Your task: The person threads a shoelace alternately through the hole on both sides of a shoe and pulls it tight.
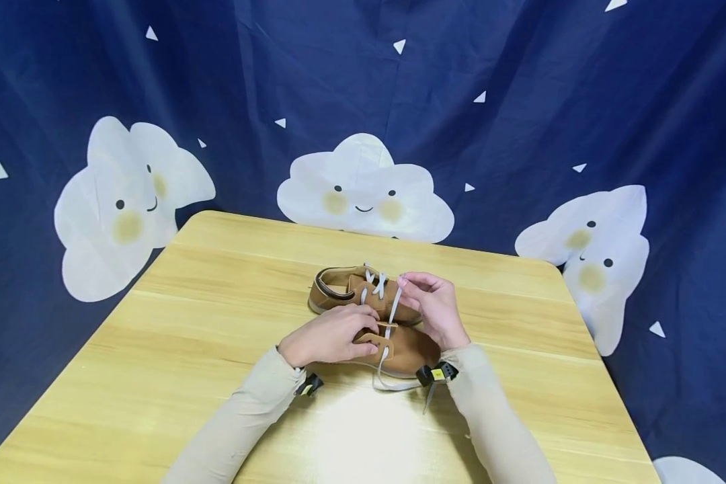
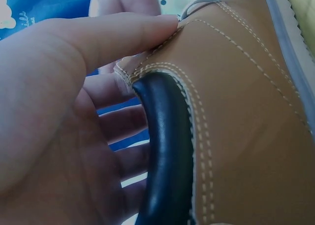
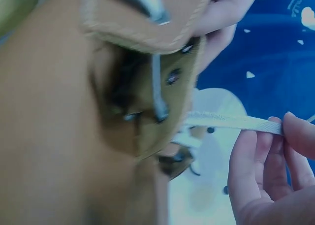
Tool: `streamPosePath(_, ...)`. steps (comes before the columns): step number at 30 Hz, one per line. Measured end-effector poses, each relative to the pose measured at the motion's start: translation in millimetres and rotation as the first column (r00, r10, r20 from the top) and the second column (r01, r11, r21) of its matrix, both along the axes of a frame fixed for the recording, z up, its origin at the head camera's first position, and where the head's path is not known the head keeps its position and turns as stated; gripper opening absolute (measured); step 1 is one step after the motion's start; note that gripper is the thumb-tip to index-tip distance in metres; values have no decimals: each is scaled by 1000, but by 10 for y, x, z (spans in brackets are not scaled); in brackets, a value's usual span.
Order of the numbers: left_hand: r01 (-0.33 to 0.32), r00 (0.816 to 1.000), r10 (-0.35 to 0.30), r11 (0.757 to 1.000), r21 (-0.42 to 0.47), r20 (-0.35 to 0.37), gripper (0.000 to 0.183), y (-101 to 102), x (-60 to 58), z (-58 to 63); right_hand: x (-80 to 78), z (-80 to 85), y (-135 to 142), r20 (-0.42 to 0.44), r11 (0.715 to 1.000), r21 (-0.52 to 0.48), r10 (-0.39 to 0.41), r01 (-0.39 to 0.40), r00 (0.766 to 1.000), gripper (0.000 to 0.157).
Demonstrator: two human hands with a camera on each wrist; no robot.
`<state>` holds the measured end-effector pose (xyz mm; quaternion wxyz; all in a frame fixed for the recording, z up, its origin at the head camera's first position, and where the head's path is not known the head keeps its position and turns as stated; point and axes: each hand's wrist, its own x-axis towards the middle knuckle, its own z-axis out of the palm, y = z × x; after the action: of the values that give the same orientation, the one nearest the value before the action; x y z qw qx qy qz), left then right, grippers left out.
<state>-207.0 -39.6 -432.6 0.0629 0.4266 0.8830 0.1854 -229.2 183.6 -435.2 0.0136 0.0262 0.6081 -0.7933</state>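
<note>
A brown leather shoe with a pale lace lies nearest the person, toe pointing right. My left hand grips its upper by the collar and eyelet flap. In the left wrist view, the thumb presses the outside of the brown upper, and the other fingers pass behind the dark padded collar. Between thumb and fingertips, my right hand pinches the flat grey-white lace, drawn taut from an eyelet on the flap's far side. The lace's other end trails loosely on the table.
Just behind stands a second brown shoe, its laces crossed over the tongue. Both rest on a light wooden table with rounded corners. A dark blue curtain with white clouds hangs behind the table. Black straps circle the wrists.
</note>
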Motion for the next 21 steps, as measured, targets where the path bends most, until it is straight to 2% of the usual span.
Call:
streamPosePath(10,11,1000,-11,1000,8,-4,34,-3,-6,-18,51,260,-22,-166,1000,-19,11,-14,986,25)
streamPosePath(21,-15,999,14,1000,20,32,36,-5,-5,11,162,660,-27,-340,999,-32,10,-23,941,33)
